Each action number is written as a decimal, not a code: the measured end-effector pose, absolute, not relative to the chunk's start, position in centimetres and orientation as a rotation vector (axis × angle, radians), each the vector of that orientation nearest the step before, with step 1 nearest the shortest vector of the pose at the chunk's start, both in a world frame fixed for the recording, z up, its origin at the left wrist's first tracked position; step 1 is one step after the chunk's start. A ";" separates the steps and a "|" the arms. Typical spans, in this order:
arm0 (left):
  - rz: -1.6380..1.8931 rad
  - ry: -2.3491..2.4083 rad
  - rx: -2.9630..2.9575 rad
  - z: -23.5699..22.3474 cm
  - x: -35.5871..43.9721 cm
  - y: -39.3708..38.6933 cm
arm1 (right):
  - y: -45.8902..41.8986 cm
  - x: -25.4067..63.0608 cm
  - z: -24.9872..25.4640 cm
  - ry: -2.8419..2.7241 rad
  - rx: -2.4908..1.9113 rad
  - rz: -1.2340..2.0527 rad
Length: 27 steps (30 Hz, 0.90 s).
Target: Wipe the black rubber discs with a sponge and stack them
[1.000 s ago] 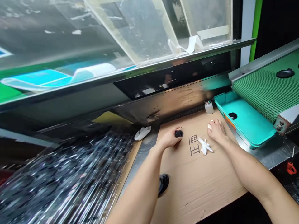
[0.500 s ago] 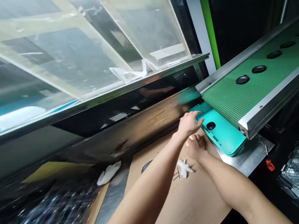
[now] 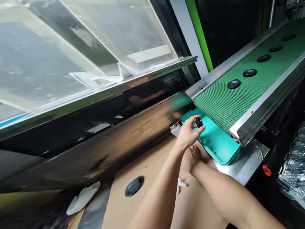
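Note:
My left hand [image 3: 189,132] is raised over the near end of a turquoise tray [image 3: 225,144]. Between its thumb and fingers it pinches a small black round cap [image 3: 199,122], turned on edge. My right hand [image 3: 190,158] is low over the cardboard [image 3: 152,171], just below the left wrist, which covers part of it. Its fingers look curled, and whatever they may hold is hidden. A larger black disc [image 3: 134,186] lies on the cardboard, left of my left forearm. Crumpled white scraps [image 3: 181,184] show between my forearms.
A green conveyor belt [image 3: 240,98] carrying several black discs [image 3: 233,84] ends over the tray. A small metal round item [image 3: 172,126] stands by the machine wall. A red-handled tool [image 3: 267,170] hangs at the metal table's edge [image 3: 247,165]. Clear plastic packs [image 3: 294,171] are at right.
My left hand has taken the black cap up from the turquoise tray. The view has shifted right, showing the whole disc on the cardboard. My right hand stays low.

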<state>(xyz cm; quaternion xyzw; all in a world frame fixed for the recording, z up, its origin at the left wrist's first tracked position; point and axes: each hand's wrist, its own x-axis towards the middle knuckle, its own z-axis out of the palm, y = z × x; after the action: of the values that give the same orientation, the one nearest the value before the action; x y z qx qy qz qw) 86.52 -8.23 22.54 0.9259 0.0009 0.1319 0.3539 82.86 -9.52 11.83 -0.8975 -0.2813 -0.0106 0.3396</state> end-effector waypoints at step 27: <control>0.351 0.341 0.358 13.4 70.7 2.8 | -9.2 78.6 13.8 -1.440 -2.132 -0.191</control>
<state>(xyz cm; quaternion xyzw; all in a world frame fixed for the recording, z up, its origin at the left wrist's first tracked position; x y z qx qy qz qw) 70.70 2.76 13.45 0.1764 0.1681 0.1730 0.9543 78.64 -9.17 13.81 -0.7940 -0.5363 -0.0710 0.2772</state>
